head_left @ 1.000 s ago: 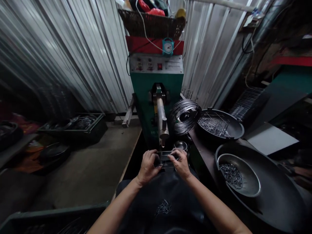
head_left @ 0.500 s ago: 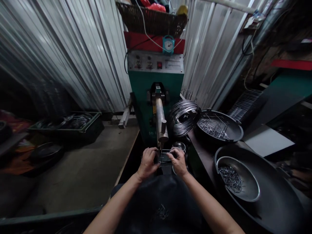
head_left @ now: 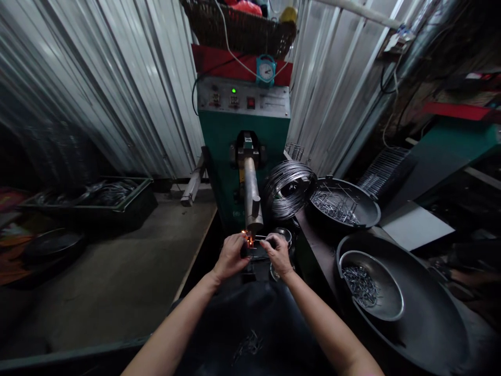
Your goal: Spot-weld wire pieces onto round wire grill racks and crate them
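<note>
At the tip of the spot welder's arm (head_left: 250, 185), orange sparks (head_left: 249, 240) fly beside my left fingertips. My left hand (head_left: 230, 255) is closed in a pinch at a thin wire piece, whose end is mostly hidden by the fingers. My right hand (head_left: 279, 255) pinches the other side of the bent metal wire piece (head_left: 260, 237), just right of the electrode. Both hands are close together under the tip. Small loose wire pieces (head_left: 251, 343) lie on the dark apron (head_left: 219, 334) over my lap.
A coil of wire (head_left: 289, 189) stands right of the green machine (head_left: 213, 141). Further right are a black pan (head_left: 366, 209) of wire parts and a large pan (head_left: 434, 324) holding a metal bowl (head_left: 396, 292) of short wires. A green crate (head_left: 135, 201) sits on the left floor.
Sparks have appeared at the electrode tip, and a green light on the panel has come on. The view has shifted slightly; my hands remain at the wire piece beneath the tip.
</note>
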`<state>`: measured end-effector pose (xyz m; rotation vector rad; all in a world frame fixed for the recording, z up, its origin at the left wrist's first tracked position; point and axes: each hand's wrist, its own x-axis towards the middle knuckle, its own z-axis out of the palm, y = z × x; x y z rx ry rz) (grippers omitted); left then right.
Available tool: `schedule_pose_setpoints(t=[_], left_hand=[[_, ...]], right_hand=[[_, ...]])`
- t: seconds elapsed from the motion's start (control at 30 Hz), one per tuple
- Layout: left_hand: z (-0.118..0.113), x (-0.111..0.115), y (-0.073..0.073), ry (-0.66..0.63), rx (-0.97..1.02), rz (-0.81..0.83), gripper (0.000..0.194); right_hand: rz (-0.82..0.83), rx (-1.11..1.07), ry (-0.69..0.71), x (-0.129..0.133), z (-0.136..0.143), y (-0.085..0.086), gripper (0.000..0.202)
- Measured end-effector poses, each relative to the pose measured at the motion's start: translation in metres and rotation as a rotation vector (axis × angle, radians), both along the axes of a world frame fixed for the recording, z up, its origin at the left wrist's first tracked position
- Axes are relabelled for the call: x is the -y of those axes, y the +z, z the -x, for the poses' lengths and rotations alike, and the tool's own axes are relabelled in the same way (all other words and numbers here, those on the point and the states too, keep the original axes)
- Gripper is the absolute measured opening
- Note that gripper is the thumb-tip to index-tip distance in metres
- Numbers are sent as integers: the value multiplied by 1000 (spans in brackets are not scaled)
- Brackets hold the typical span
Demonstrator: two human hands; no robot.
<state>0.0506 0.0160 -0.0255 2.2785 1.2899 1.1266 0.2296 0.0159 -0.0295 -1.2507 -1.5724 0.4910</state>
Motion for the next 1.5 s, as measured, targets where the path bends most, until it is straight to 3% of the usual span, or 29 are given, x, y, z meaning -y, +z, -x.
schedule_pose_setpoints(t=[0.27,0.5,0.6,0.73,0.87,1.0,1.07,1.13,1.23,1.33,1.5], left_hand=[[3,4,9,-34,14,39,30],[6,0,15,-48,-77,-74,25],[10,14,17,1,-137,-177,31],[2,58,-5,74,-40,-323,33],[-27,90,-40,48,51,-110,35],[-71,91,-62,208,75,-27,62],[-85,83,-67,269,84,-16,70],[-92,76,-70,281,81,-13,72],[-95,68,-74,281,80,-25,72],[-98,65,-77,323,101,-16,71],[-107,61,-78,449,133,1,58]], right_hand=[[33,3,-25,0,-1,-7,30],[108,-132,20,-4,4,-7,29],[101,-277,5,13,-10,-7,27],[266,-307,-10,82,-69,-14,27],[523,-100,-65,176,-144,-29,16],[928,351,-204,256,-213,-39,17],[1138,593,-383,285,-242,-35,20],[1216,711,-559,302,-265,-24,22],[1104,745,-700,301,-290,-1,25],[1055,810,-714,269,-308,11,31],[1169,827,-472,206,-321,-8,26]])
